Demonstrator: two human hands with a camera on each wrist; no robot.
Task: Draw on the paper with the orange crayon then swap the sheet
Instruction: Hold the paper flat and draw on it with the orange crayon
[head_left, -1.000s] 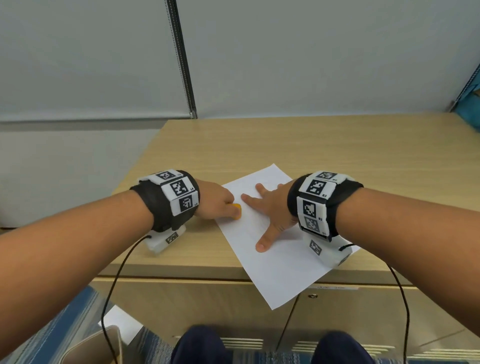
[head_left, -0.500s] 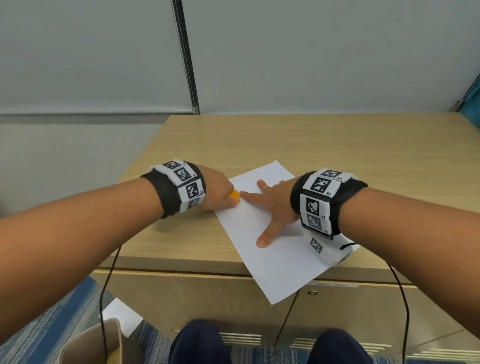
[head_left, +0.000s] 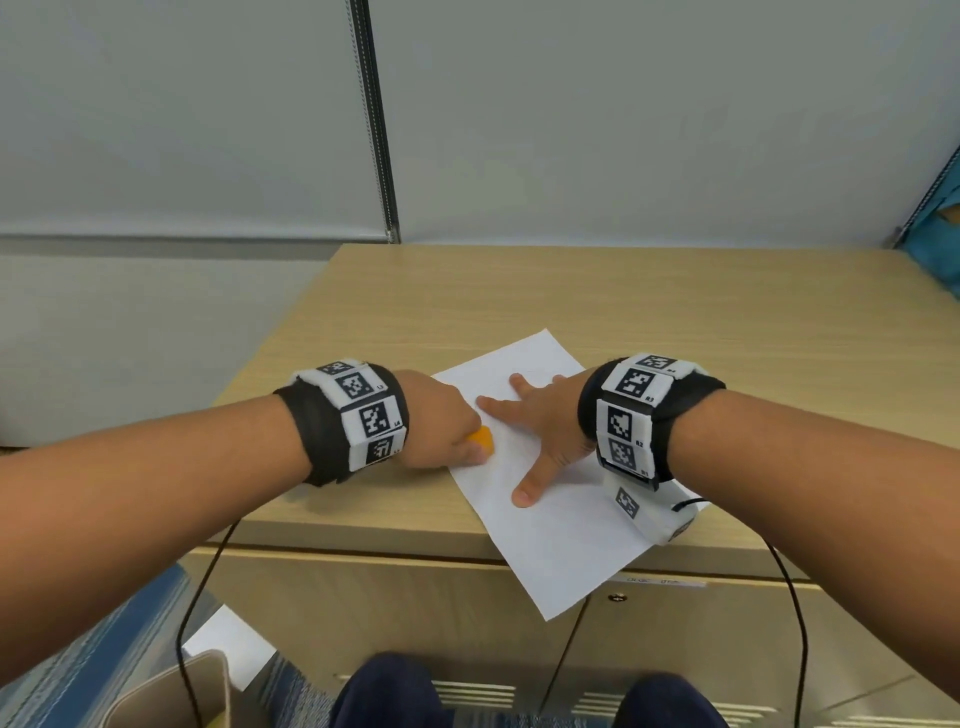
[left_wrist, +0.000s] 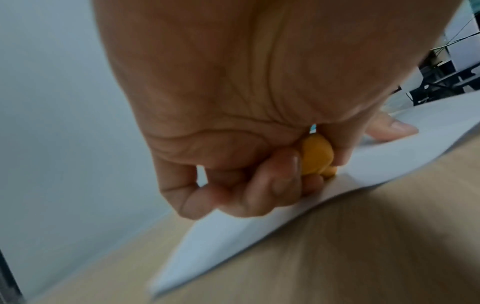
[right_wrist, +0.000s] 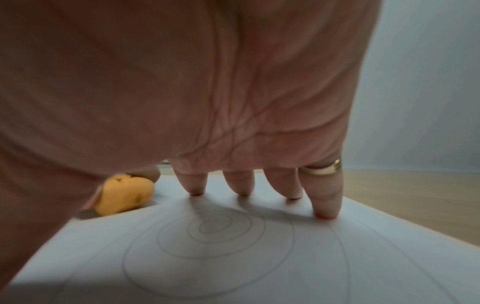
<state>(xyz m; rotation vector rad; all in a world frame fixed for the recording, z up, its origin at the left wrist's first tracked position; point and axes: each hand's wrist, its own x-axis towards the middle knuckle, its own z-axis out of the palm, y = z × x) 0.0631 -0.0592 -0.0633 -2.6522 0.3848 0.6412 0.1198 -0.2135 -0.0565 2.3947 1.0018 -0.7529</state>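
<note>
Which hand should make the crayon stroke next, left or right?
Left. The left hand already grips the orange crayon at the paper's edge; the right hand lies flat, pinning the sheet.

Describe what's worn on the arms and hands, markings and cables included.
Both forearms are bare, with no sleeves. Each wrist has a black band ringed with white square tags carrying black fiducial patterns. A white camera module with its own tag hangs under the right wrist. Thin black cables trail down from each wrist. The right hand wears a gold ring.

Wood cabinet top (head_left: 675, 312), gray wall (head_left: 623, 114) behind, striped carpet (head_left: 78, 649).
</note>
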